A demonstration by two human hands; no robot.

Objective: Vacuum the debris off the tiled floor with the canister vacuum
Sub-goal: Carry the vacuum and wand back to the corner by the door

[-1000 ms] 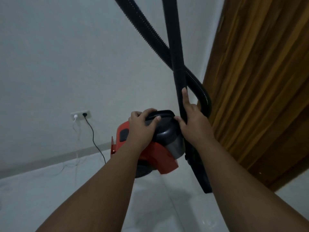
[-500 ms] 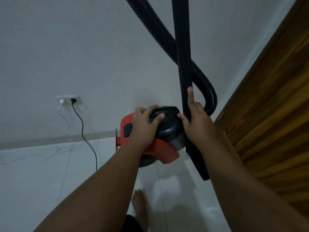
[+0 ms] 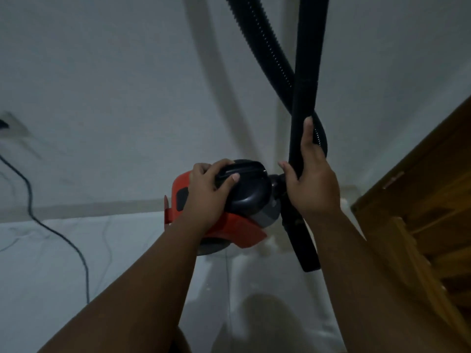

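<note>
Canister vacuum [image 3: 244, 200] sits at the middle of the head view, and it looks to be held up off the tiled floor [image 3: 127, 263] close to the wall [image 3: 114, 85], though the blur leaves that uncertain. Since a second ago your view has swung: the wall outlet [image 3: 5, 123] has slid to the left edge, the power cord [image 3: 63, 240] trails down the left, and the wooden door [image 3: 420, 212] has drawn back to the right. Your right thumb, which lay against the black top, is now apart from it, so the hose socket shows between. I read that as you carrying the machine into place, with no suction pass begun and the nozzle end of the wand [image 3: 305, 85] hanging above the floor. Your left hand [image 3: 207, 192] reaches forward with its fingers curled over the handle [image 3: 239, 169], grasping it. Your right hand [image 3: 312, 184] is wrapped around the wand, forefinger laid straight up along it, holding it upright where it crosses the ribbed hose [image 3: 257, 47]. Pale bits by the corner are too blurred to name.
</note>
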